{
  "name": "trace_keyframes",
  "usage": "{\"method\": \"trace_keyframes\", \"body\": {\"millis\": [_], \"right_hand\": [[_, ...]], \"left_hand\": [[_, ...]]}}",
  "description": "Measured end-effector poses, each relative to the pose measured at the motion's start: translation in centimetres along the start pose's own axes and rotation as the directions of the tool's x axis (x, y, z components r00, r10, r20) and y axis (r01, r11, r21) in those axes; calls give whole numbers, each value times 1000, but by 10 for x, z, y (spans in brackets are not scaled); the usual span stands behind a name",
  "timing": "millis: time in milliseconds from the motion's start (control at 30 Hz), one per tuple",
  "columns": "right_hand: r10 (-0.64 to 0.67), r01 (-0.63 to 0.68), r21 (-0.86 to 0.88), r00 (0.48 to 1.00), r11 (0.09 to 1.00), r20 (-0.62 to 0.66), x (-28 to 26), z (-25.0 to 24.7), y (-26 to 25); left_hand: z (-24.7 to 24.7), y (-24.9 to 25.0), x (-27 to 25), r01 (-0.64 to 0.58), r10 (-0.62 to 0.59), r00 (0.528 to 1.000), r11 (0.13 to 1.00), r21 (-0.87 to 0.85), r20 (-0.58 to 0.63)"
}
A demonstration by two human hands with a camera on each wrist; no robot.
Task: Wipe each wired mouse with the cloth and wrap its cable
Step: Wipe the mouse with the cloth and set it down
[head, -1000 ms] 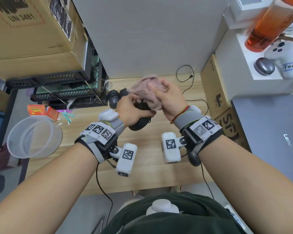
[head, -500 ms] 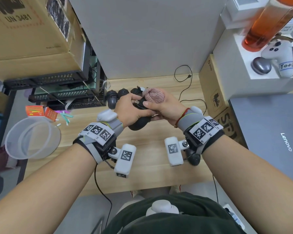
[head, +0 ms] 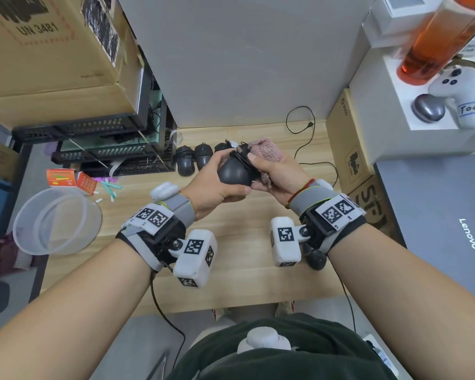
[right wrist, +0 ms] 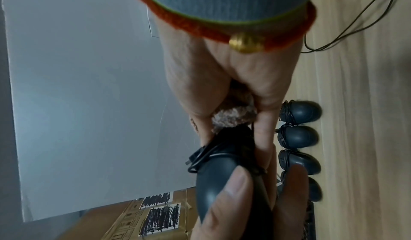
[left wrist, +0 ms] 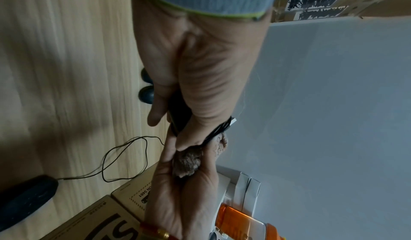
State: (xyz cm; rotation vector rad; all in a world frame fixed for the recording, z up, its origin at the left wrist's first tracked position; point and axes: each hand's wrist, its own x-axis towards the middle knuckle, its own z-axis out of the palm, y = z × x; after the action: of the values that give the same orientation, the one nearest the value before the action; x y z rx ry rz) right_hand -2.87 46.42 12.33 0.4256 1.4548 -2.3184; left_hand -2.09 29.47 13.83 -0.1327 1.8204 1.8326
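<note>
Left hand point(head: 217, 187) fingers curled round black mouse point(head: 235, 174), held above desk point(head: 242, 281) middle. Right hand point(head: 279, 174) bunches pink cloth point(head: 263, 149), pinching wrapped cable point(right wrist: 200, 156). Wrapped mice point(head: 194, 159) near desk's back edge.

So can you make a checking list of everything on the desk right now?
Surface: wooden desk.
Job's things: held mouse, cable wrapped round it; pink cloth; wrapped mice in a row; unwrapped mouse.
Clutter: plastic tub, orange packets.
Grippers: left hand grips the held mouse; right hand holds the cloth.
Cables: loose cable.
Surroundings: cardboard boxes, laptop.
</note>
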Motion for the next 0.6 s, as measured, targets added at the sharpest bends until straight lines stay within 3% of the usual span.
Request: {"method": "trace_keyframes", "body": {"millis": [167, 300, 467, 600], "right_hand": [[31, -29, -54, 999, 998, 35, 0, -3, -2], [16, -8, -233, 999, 972, 32, 2, -7, 0], [-132, 111, -300, 990, 948, -49, 5, -7, 0], [-291, 263, -536, 956, 802, 34, 2, 4, -3]], "left_hand": [[0, -1, 4, 23, -21, 999, 997, -70, 34], [-1, -6, 5, 16, -18, 999, 998, -65, -38], [-2, -9, 10, 29, -32, 995, 999, -32, -93], [-5, -6, 13, 31, -29, 992, 999, 17, -119]]}}
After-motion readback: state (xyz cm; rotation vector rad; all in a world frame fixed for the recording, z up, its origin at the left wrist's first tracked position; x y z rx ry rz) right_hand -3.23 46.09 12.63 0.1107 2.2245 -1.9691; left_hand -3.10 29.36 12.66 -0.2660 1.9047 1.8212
